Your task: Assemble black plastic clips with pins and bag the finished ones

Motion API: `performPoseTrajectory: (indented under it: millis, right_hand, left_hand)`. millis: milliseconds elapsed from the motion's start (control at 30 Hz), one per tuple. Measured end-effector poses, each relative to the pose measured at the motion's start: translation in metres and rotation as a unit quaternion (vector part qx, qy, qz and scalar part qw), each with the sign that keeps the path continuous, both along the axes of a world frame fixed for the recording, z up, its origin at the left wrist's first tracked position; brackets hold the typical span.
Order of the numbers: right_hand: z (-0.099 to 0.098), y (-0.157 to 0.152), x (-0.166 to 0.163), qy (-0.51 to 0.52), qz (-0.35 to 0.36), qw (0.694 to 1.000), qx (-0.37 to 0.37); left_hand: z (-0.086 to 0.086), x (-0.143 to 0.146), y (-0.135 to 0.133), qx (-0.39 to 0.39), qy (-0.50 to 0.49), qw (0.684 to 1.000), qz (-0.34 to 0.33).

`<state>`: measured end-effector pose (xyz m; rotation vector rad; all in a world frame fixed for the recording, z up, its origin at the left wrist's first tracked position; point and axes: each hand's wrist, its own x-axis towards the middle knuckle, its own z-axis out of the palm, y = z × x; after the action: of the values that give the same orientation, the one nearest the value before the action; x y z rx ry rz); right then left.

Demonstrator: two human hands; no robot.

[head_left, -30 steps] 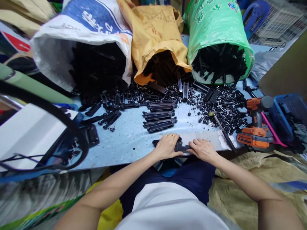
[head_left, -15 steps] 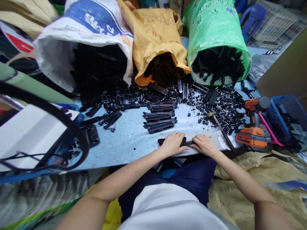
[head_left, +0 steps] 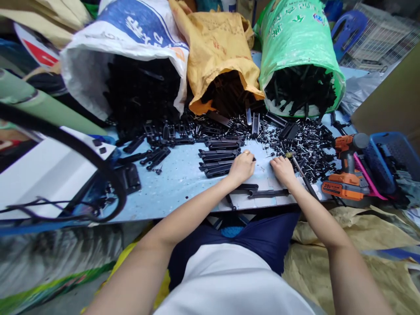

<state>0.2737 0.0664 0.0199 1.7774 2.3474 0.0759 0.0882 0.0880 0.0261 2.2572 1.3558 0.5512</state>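
Observation:
My left hand (head_left: 243,167) is beside the right end of a row of long black plastic parts (head_left: 216,162), its fingers curled. A small dark bit shows at its fingertips, too small to name. My right hand (head_left: 283,169) rests at the left edge of a heap of small black-headed screws (head_left: 308,138), fingers bent down; what they may hold is hidden. Close to it lies a screwdriver (head_left: 303,177) with a yellowish handle end. Below both hands, a long black bar-shaped part (head_left: 269,193) lies on the table near its front edge, touched by neither hand.
Sacks in white (head_left: 82,61), yellow (head_left: 223,43) and green (head_left: 295,39) spill black parts onto the blue table (head_left: 164,192). An orange cordless drill (head_left: 344,179) and a blue basket (head_left: 377,148) stand right. A black hose (head_left: 111,175) curves across the left.
Both hands have let go of the long black part at the front edge and moved farther back over the table, left toward the row, right toward the screws.

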Motion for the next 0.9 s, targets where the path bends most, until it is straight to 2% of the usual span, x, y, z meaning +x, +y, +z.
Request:
performPoseTrajectory:
  millis: [67,100,200,267,300,367,467,700,800,900]
  right_hand:
    - [-0.001,0.002,0.002,0.048,0.009,0.999,0.007]
    - [-0.002,0.000,0.003,0.086,0.011,0.996,0.024]
    - [-0.004,-0.008,0.000,0.218,0.007,0.972,0.085]
    - [-0.002,-0.015,-0.007,0.286,0.003,0.953,0.101]
    - [0.000,-0.018,-0.011,0.311,0.002,0.945,0.104]
    - [0.005,-0.025,-0.018,0.350,0.004,0.931,0.104]
    - [0.015,-0.034,-0.027,0.385,0.012,0.919,0.081]
    - [0.031,-0.045,-0.033,0.394,-0.036,0.916,-0.066]
    - [0.033,-0.044,-0.037,0.353,-0.050,0.928,-0.113]
    - [0.037,-0.043,-0.045,0.274,-0.032,0.953,-0.122]
  left_hand:
    - [-0.002,-0.039,-0.018,-0.056,-0.156,0.982,0.087]
    - [-0.004,-0.058,-0.027,-0.115,-0.236,0.956,0.132]
    - [-0.011,-0.099,-0.045,-0.313,-0.406,0.826,0.233]
    - [-0.015,-0.110,-0.052,-0.399,-0.457,0.752,0.257]
    - [-0.016,-0.111,-0.055,-0.425,-0.469,0.729,0.261]
    - [-0.016,-0.108,-0.058,-0.453,-0.480,0.703,0.266]
    - [-0.016,-0.101,-0.062,-0.448,-0.481,0.704,0.270]
    - [-0.016,-0.098,-0.054,-0.400,-0.409,0.785,0.236]
    - [-0.016,-0.096,-0.048,-0.373,-0.387,0.808,0.242]
    - [-0.016,-0.096,-0.047,-0.372,-0.367,0.821,0.229]
